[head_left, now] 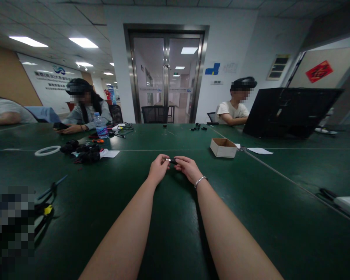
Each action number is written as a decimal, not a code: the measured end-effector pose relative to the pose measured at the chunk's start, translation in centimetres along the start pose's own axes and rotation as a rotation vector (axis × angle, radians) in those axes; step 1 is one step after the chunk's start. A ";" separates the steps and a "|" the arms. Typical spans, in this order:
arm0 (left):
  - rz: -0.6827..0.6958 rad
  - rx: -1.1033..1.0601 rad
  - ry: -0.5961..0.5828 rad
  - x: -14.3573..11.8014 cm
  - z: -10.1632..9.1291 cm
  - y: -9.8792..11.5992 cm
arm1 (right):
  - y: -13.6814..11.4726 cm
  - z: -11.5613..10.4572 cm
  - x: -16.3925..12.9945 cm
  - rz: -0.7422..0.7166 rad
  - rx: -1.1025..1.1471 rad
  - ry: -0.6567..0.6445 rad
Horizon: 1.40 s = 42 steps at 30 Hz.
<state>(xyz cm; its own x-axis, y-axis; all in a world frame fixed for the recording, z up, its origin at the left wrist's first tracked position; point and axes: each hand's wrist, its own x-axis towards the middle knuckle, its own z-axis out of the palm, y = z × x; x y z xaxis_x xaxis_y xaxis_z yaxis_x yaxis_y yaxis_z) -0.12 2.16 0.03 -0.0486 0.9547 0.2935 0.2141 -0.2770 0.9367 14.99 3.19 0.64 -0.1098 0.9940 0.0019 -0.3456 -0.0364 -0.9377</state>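
Note:
Over the green table [175,210], my two hands meet in front of me around a small black object with a silvery end [171,160]. My left hand [158,170] pinches the silvery end between thumb and fingers. At the other side, the dark end sits in the closed fingers of my right hand [188,168], which has a silver bracelet [200,181] at its wrist. The fingers cover much of the object, so its exact kind cannot be made out.
To the right stands an open cardboard box [223,148], with a black monitor [290,111] behind it. On the left are a bundle of black items [83,151], a white ring [47,151] and a water bottle [100,125]. Several people sit around the table.

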 end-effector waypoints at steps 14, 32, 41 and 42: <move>-0.012 0.045 -0.025 0.2 -0.3 -0.4 | -0.1 0.0 -0.1 -0.008 -0.005 -0.037; -0.061 0.118 0.025 -0.1 -0.3 0.3 | 0.0 -0.3 -0.2 -0.056 -0.039 -0.093; -0.040 0.139 0.049 -0.4 -0.5 0.6 | 0.6 -0.3 0.1 -0.111 -0.189 -0.133; -0.036 0.150 0.061 -0.5 -0.5 0.6 | 0.7 -0.1 0.2 -0.138 -0.257 -0.144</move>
<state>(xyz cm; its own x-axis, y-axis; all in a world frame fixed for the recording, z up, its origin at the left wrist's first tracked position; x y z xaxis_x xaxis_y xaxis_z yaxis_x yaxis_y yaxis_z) -0.45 1.51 0.57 -0.1173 0.9540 0.2759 0.3541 -0.2194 0.9091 14.84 3.33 -0.05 -0.2156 0.9620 0.1674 -0.1220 0.1436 -0.9821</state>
